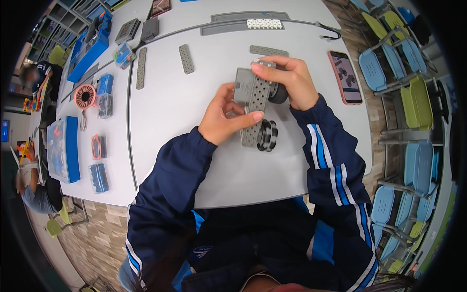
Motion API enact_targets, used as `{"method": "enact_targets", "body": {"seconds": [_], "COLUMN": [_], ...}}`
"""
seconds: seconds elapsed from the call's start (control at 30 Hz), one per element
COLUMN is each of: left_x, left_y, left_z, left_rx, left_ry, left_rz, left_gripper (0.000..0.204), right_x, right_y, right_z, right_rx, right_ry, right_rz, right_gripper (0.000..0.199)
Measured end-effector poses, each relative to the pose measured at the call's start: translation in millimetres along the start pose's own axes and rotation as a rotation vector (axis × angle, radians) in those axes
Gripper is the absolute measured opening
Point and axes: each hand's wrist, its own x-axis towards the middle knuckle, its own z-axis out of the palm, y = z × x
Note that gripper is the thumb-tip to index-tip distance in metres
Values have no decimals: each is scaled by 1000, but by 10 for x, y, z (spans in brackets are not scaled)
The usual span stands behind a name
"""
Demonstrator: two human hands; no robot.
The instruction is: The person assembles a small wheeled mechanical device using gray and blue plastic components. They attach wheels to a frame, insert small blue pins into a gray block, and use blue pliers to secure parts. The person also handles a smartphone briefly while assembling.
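Above the white table I hold a grey wheeled model vehicle (pixel 255 102) with a perforated body, tilted on its side. My left hand (pixel 219 116) grips its left edge, thumb laid across the holed plate. At its far end my right hand (pixel 291 82) closes around the body, with the thumb and fingers near a small part at the top. A black-tyred wheel (pixel 278 93) sits under my right hand. The roller wheel (pixel 267 135) sticks out at the near end. A plain grey box (pixel 243 83) is on the vehicle's left side.
Loose grey perforated strips (pixel 186 59) lie beyond my hands. A phone (pixel 346 78) rests at right, a black cable (pixel 329 32) behind it. At left are a pink fan (pixel 85 97), small parts boxes (pixel 98 178) and a blue case (pixel 72 150). Chairs (pixel 417 103) stand right; people sit far left.
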Motion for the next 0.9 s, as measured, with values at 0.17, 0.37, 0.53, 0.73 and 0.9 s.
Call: {"method": "enact_targets", "body": {"seconds": [0.17, 0.37, 0.53, 0.73, 0.9], "left_x": [23, 11, 43, 20, 13], "left_y": [-131, -278, -331, -321, -338], "left_z": [-60, -160, -81, -70, -64], "left_rx": [11, -42, -117, -117, -127], "left_ry": [-74, -13, 96, 105, 103], "left_rz": [-136, -75, 15, -4, 12], "left_gripper": [32, 46, 36, 33, 30], "right_x": [77, 12, -57, -47, -62], "right_y": [57, 284, 500, 489, 502], "right_z": [-76, 143, 274, 274, 279], "right_rx": [-34, 100, 265, 243, 220], "right_ry": [32, 45, -16, -9, 13], "right_rz": [-3, -107, 9, 27, 8], "right_gripper": [44, 85, 73, 65, 66]}}
